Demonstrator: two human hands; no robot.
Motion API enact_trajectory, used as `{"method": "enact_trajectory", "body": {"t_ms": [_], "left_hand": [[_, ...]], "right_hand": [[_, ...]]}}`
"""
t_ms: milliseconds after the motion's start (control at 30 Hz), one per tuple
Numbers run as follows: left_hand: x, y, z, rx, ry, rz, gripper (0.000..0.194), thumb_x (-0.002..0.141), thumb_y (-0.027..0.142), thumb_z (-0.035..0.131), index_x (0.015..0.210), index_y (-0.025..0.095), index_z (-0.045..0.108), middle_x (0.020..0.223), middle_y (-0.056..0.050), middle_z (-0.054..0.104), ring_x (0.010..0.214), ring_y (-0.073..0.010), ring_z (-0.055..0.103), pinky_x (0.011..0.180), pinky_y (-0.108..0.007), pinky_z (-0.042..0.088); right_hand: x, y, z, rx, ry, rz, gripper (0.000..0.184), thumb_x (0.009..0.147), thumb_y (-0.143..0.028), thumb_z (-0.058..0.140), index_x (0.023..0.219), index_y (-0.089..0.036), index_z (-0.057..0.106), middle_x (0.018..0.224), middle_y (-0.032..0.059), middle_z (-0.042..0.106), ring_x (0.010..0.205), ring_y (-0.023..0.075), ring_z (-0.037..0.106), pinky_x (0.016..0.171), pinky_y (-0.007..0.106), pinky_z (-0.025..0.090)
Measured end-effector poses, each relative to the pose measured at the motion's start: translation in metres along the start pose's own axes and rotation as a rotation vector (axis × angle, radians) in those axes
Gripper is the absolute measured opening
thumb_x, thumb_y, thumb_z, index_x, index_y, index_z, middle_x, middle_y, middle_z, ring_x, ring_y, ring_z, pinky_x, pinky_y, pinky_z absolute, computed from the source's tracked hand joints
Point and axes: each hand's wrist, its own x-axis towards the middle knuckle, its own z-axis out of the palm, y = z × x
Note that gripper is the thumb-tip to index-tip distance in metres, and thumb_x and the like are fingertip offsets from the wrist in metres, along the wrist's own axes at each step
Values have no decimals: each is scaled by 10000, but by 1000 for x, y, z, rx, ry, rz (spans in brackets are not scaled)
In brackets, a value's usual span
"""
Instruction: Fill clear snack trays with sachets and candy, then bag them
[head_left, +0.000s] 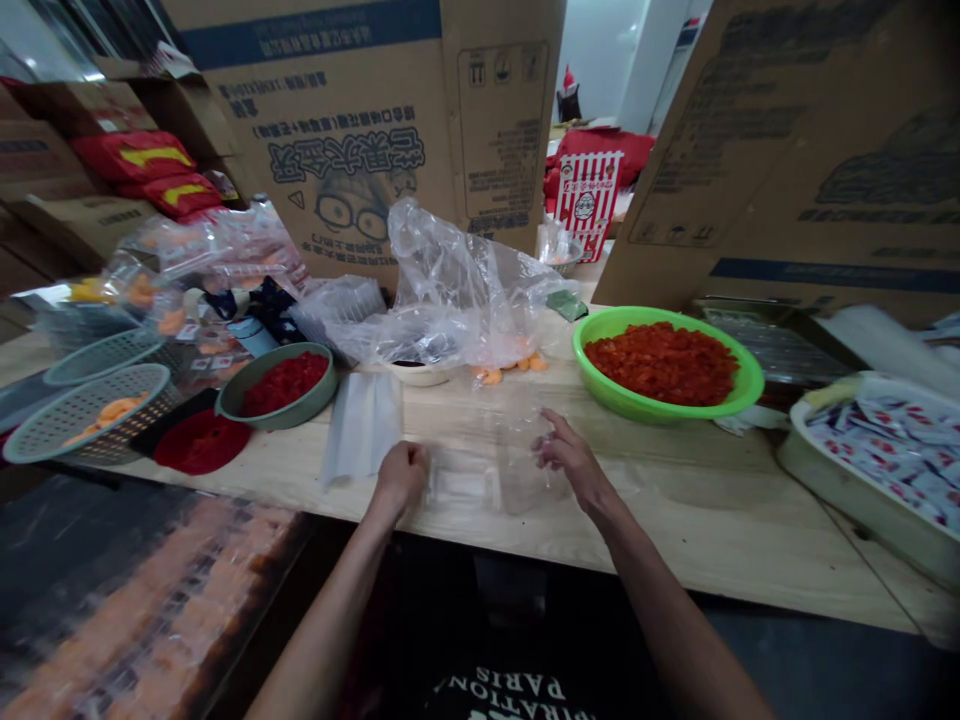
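Note:
In front of me on the wooden table lies a clear plastic box (461,488), its see-through lid (523,465) spread open to the right; both are blurred. My left hand (403,474) is closed at the box's left edge, fingers curled around the rim. Beside the lid's right edge is my right hand (568,455), fingers apart and partly bent, touching or nearly touching the plastic. A stack of translucent sheets (365,425) rests just left of my left hand. Beyond the box, several orange pieces (514,370) lie by a crumpled clear plastic bag (465,270).
Right of me stand a green bowl (667,405) of red-orange pieces and a tub (840,470) of small sachets. To the left are a grey-green bowl (296,405) of red pieces, a red dish (202,442) and a basket (86,430). Cardboard boxes (337,130) wall the back.

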Motion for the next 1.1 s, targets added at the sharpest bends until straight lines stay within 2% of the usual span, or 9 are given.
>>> {"method": "enact_trajectory", "body": {"t_ms": [67, 200, 300, 367, 500, 600, 700, 900, 1100], "left_hand": [[-8, 7, 9, 54, 80, 105, 171, 769, 270, 772, 840, 188, 641, 914, -53, 544, 811, -200, 479, 793, -327, 385], [-20, 5, 47, 544, -121, 344, 178, 946, 314, 567, 905, 196, 693, 1018, -117, 638, 1001, -274, 546, 942, -419, 380], [-10, -8, 55, 1020, -182, 326, 168, 919, 206, 560, 984, 159, 708, 1138, -189, 656, 1147, -365, 530, 980, -521, 347], [-3, -13, 50, 1093, -165, 310, 240, 872, 116, 569, 1070, 149, 700, 1233, -207, 639, 1266, -405, 480, 1029, -572, 306], [-11, 0, 49, 507, -220, 300, 213, 955, 226, 534, 1057, 161, 710, 1172, -156, 673, 1168, -316, 567, 1011, -467, 385], [-31, 17, 62, -221, -372, 20, 276, 931, 441, 649, 946, 172, 705, 886, -55, 677, 799, -171, 602, 757, -282, 462], [-45, 21, 74, -635, -427, -260, 311, 720, 359, 889, 836, 148, 692, 742, 4, 620, 643, -86, 532, 635, -193, 420], [-57, 11, 87, -851, -573, -437, 394, 574, 294, 979, 808, 114, 718, 721, -17, 628, 643, -78, 554, 649, -181, 453], [-64, 19, 92, -814, -680, -415, 397, 593, 330, 963, 751, 112, 671, 664, 16, 508, 540, -41, 405, 480, -161, 295]], "right_hand": [[-2, -3, 10, 29, -11, 14, 758, 824, -414, 485, 1527, -137, 414, 869, 32, 659, 713, 182, 592, 628, 310, 443], [-11, -18, 34, -17, -13, -5, 535, 875, -458, 459, 1292, -161, 613, 882, 51, 636, 662, 173, 572, 587, 314, 451], [-17, -27, 44, -163, 15, -114, 446, 868, -430, 473, 1195, -182, 650, 1059, 91, 620, 852, 213, 614, 798, 389, 511], [-20, -29, 47, -237, -1, -172, 416, 881, -407, 452, 1169, -182, 650, 1082, 103, 615, 984, 252, 603, 944, 453, 477], [-32, -32, 59, -264, 18, -219, 427, 917, -353, 418, 1266, -182, 594, 1152, 124, 601, 1084, 276, 583, 992, 481, 465], [-47, -37, 68, -359, 47, -293, 527, 917, -310, 450, 1434, -215, 482, 1342, 160, 515, 1175, 296, 559, 995, 496, 478], [-58, -37, 60, -445, 74, -330, 531, 870, -354, 582, 1392, -264, 543, 1424, 161, 452, 1312, 358, 466, 1070, 580, 415], [-61, -21, 10, -21, -325, -273, 477, 882, -424, 565, 1330, -270, 506, 1630, 104, 300, 1521, 311, 268, 1108, 493, 426], [-69, -19, 2, -418, -71, -377, 689, 880, -522, 616, 1470, -229, 415, 1681, 166, 165, 1554, 416, 110, 1200, 695, 161]]}}
